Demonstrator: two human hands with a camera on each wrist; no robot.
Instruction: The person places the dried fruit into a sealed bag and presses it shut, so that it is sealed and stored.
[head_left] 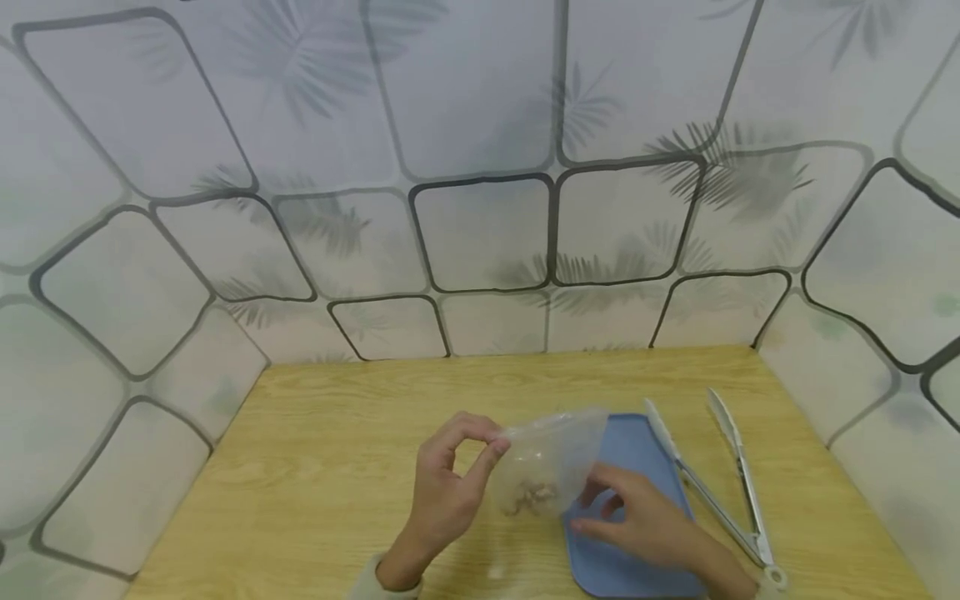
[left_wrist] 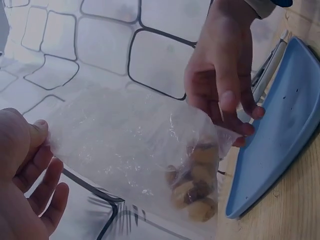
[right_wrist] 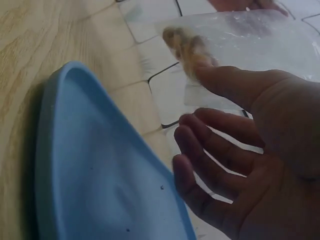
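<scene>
My left hand (head_left: 446, 492) pinches the upper edge of a clear plastic bag (head_left: 558, 442) between thumb and forefinger. The bag hangs at a slant, its far end toward the right. Several chunky tan and dark-brown pieces (left_wrist: 195, 185) are gathered in its bottom; they look like small cookies. My right hand (head_left: 645, 517) is beside the bag's lower right corner, over the blue tray (head_left: 637, 446), its fingers loosely bent and apart. In the right wrist view, the thumb overlaps the pieces, and nothing is gripped between thumb and fingers.
Metal tongs (head_left: 751, 500) with pale tips lie spread on the wooden table (head_left: 322, 467), to the right of the tray. A few dark crumbs (right_wrist: 162, 187) dot the tray's surface. Patterned walls (head_left: 480, 233) enclose the table at the back and both sides.
</scene>
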